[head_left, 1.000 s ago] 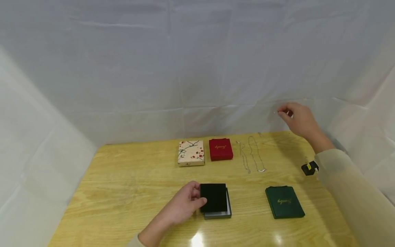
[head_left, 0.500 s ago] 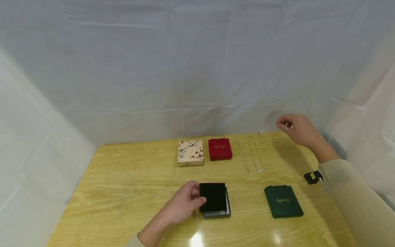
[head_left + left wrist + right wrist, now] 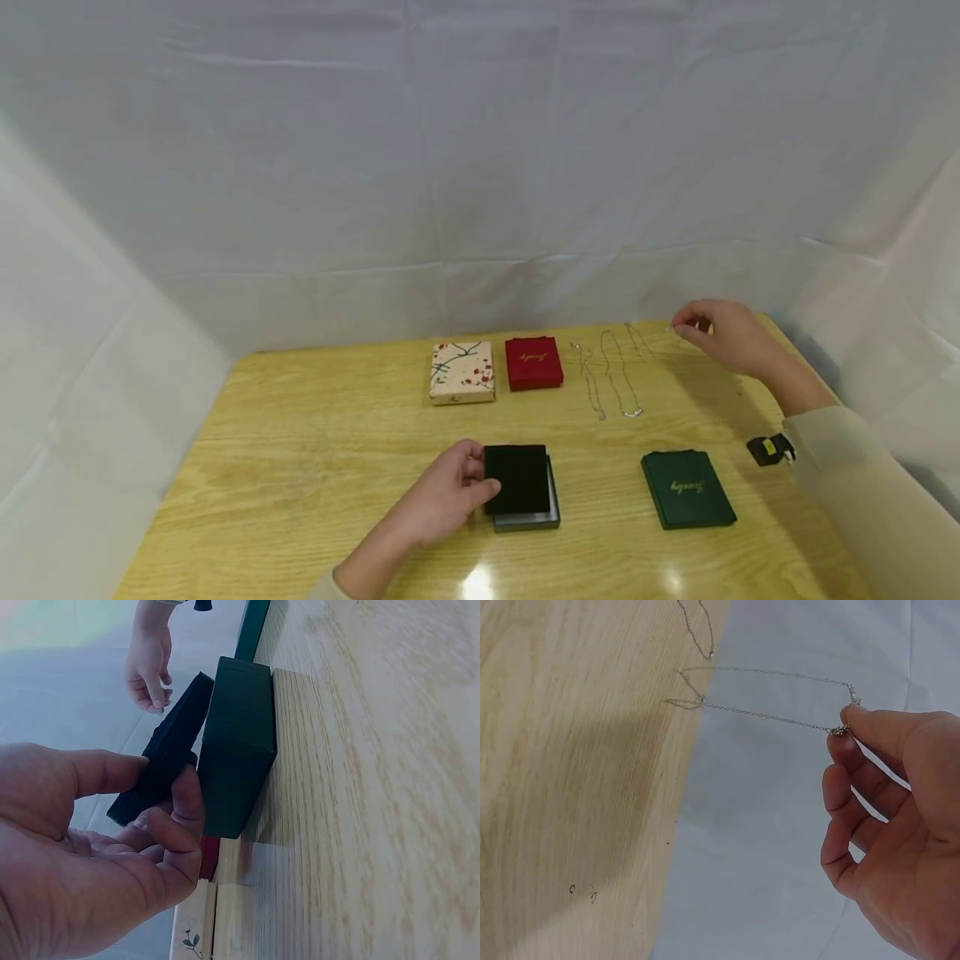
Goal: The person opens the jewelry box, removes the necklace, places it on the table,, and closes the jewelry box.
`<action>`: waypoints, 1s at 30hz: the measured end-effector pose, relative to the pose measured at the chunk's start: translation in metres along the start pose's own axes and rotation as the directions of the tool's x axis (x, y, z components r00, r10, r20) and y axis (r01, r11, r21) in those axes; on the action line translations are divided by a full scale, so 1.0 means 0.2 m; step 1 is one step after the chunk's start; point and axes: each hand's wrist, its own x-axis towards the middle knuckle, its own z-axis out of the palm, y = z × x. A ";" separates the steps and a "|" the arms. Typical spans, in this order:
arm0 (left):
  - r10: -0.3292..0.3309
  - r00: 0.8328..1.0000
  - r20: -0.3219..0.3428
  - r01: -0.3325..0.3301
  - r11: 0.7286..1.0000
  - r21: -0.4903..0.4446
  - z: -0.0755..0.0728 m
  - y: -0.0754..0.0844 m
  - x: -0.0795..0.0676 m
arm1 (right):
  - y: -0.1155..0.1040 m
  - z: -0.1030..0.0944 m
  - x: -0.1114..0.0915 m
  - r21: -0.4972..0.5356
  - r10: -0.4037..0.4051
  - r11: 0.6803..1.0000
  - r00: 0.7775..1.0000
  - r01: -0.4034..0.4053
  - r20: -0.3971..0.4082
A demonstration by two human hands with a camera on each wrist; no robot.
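Observation:
My left hand (image 3: 446, 496) pinches a black foam pad (image 3: 517, 479) between thumb and fingers. In the left wrist view the pad (image 3: 169, 746) is tilted beside the top of a dark green box (image 3: 238, 742), whose pale inside shows past the pad in the head view. At the far right, my right hand (image 3: 723, 333) pinches a silver necklace by its sparkly pendant (image 3: 841, 730). From there its thin chain (image 3: 765, 716) stretches in a narrow loop, its far end on the table. Two more silver necklaces lie left of that hand, one with a curved bar pendant (image 3: 632, 412).
A flower-patterned box (image 3: 462, 372) and a red jewelry box (image 3: 534, 362) stand near the back edge. Front right lies a green jewelry case (image 3: 688, 489). Two tiny pieces, one a small ring shape (image 3: 572, 889), lie on the wooden table. White cloth (image 3: 337, 208) hangs behind.
My right hand has come down toward the back right of the table, and more of its chain now lies along the wood. The left hand and the foam pad have stayed put.

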 end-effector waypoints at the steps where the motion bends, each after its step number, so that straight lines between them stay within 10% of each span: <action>1: 0.000 1.000 0.000 0.000 1.000 -0.002 0.00 0.00 0.00 | 0.00 0.00 -0.01 0.003 0.001 1.000 1.000 -0.001 0.006; 30: 0.000 1.000 -0.004 0.000 1.000 -0.014 0.00 -0.01 0.00 | 0.06 0.12 -0.09 0.089 -0.026 0.996 0.979 0.008 0.204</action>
